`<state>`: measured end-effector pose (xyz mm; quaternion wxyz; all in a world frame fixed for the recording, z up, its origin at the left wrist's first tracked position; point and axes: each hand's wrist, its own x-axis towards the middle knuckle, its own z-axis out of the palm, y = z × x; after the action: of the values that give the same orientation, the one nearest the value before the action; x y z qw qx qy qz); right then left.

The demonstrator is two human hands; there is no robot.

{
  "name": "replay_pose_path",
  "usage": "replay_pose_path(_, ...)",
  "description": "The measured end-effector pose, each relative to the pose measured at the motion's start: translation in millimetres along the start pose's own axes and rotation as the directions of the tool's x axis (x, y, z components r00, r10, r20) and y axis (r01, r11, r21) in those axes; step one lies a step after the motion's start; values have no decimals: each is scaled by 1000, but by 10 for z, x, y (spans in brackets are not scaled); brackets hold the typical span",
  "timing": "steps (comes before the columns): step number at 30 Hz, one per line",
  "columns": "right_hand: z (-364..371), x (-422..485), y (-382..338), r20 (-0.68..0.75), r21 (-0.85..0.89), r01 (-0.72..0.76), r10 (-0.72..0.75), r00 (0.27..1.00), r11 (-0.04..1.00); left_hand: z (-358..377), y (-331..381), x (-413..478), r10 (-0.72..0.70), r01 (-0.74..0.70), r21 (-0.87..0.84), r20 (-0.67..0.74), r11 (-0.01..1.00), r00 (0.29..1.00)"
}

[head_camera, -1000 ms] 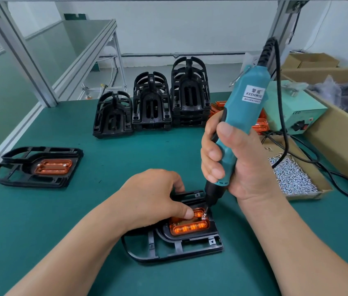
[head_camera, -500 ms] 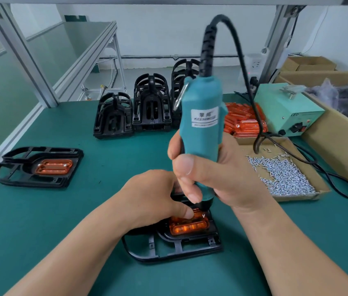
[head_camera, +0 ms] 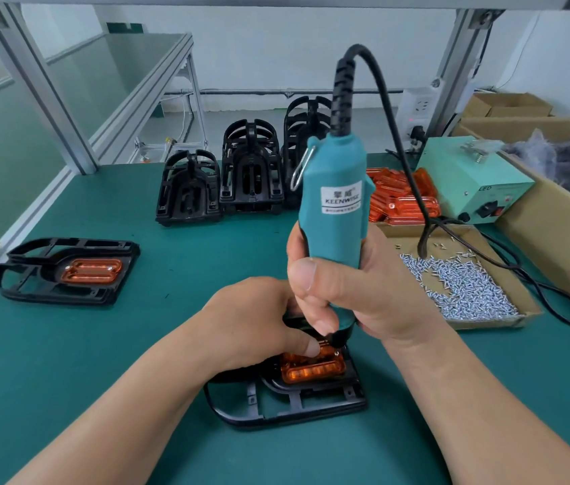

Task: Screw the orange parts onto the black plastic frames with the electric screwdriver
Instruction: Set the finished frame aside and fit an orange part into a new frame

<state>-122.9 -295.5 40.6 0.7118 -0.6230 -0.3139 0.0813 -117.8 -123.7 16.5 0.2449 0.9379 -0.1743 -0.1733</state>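
A black plastic frame (head_camera: 287,411) lies flat on the green table in front of me, with an orange part (head_camera: 313,371) seated in it. My left hand (head_camera: 255,323) rests on the frame's far end, its thumb pressing the orange part's far edge. My right hand (head_camera: 357,295) grips the teal electric screwdriver (head_camera: 334,218) upright, its tip down at the orange part's far right corner; the bit is hidden behind my fingers.
A frame with an orange part fitted (head_camera: 66,271) lies at the left. Stacks of black frames (head_camera: 252,169) stand at the back, with a pile of orange parts (head_camera: 399,197), a cardboard tray of screws (head_camera: 469,288) and a green power box (head_camera: 472,180) on the right. The screwdriver's black cable (head_camera: 538,292) trails over the tray.
The screwdriver has swung from leaning right to standing upright over the orange part's corner. My left hand has stayed on the frame.
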Motion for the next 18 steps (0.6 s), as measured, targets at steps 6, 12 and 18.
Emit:
replay_pose_path(6,-36,-10,46,38,59,0,-2,999,998,-14,9,-6,-10,10,-11,17,1000,1000)
replay_pose_path(12,-58,-3,27,-31,152,46,-41,999,987,-24,5,26,-59,57,41,46,998,997)
replay_pose_path(18,-74,26,-11,-163,219,157,-123,979,963,-10,-21,49,-17,16,92,7,996,1000)
